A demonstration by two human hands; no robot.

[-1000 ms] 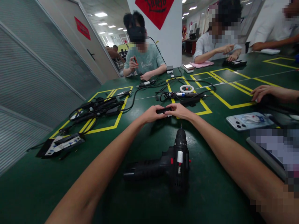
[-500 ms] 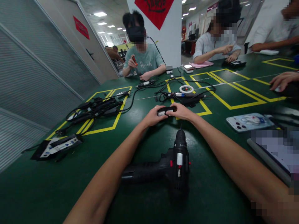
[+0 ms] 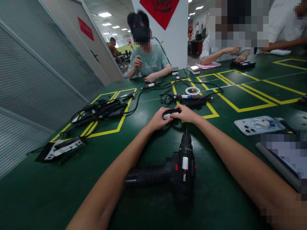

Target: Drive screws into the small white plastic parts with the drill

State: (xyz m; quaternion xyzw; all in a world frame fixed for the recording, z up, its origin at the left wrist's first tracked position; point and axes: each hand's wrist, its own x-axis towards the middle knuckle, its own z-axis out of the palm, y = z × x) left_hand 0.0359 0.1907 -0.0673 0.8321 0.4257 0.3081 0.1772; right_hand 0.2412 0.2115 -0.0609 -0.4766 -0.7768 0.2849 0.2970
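A block (image 3: 170,112) held at both ends

Arms (image 3: 116,171) stretch forward, converging; left hand (image 3: 159,120) and right hand (image 3: 186,114) both have the block in their grip, beyond the drill (image 3: 171,172) on the tabletop (image 3: 218,191). The block's long axis lies left to right.

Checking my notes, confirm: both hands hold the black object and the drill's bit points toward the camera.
Wrong direction: the head view shows the drill pointing its bit away from the camera. The left hand and right hand hold the black object.

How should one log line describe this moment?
left hand: holds black block; right hand: holds black block; power drill: lies on table
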